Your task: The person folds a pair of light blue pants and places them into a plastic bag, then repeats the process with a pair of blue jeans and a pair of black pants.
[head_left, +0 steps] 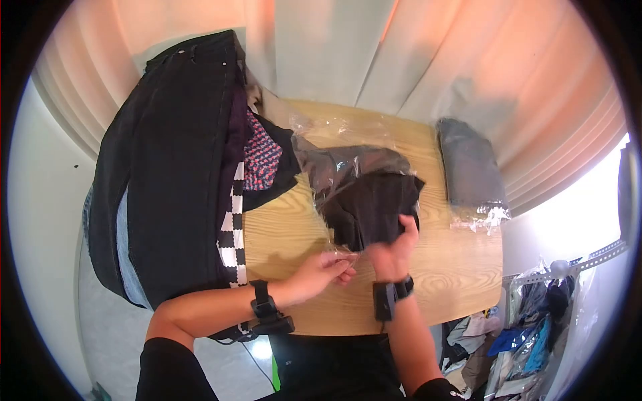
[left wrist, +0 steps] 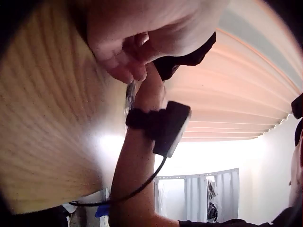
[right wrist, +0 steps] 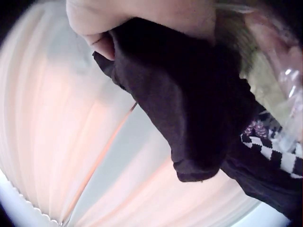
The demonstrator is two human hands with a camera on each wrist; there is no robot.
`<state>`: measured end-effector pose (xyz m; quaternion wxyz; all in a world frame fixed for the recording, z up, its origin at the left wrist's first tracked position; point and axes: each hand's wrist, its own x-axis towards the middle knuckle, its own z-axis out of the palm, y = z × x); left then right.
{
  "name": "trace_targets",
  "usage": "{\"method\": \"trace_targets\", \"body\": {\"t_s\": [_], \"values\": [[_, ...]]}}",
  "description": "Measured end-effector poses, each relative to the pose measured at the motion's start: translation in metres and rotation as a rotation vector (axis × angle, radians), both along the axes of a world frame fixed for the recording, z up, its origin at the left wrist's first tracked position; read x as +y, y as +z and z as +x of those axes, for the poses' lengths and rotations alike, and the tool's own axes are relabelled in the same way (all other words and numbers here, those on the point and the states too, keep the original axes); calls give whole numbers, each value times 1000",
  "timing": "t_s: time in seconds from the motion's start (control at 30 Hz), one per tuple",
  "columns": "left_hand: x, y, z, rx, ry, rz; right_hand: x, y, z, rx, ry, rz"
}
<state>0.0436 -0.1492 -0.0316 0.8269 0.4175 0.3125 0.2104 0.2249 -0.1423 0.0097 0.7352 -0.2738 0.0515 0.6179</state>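
A dark folded garment lies over the middle of the wooden table, partly inside a clear plastic bag. My right hand grips the garment's near right side, thumb uppermost. In the right wrist view, the dark cloth hangs down from under that hand, and the shiny plastic shows to the right. With bent fingers, my left hand pinches the near edge of the bag. The left wrist view shows the curled fingertips close above the tabletop.
A large pile of clothes, black denim outermost, fills the table's left side. Beside it lie a pink-and-blue patterned cloth and checkered fabric. A bagged grey garment sits at the right edge. Bagged clothes are at the lower right.
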Motion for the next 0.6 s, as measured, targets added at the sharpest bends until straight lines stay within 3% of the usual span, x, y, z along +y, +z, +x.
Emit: {"method": "trace_targets", "body": {"t_s": [0.1,0.2,0.27,0.47,0.6], "values": [[3,-2,0,-42,5,-6,11,-14,8,12,93,98],[1,-7,-3,-34,30,-4,-20,-12,3,-44,163,60],[2,-10,-4,-2,-25,81,-50,-13,1,-41,121,-49],[-10,-2,3,-53,86,265,-99,3,-12,42,76,-305],[-11,6,1,-11,-3,150,-88,-5,4,-149,132,-270]]}}
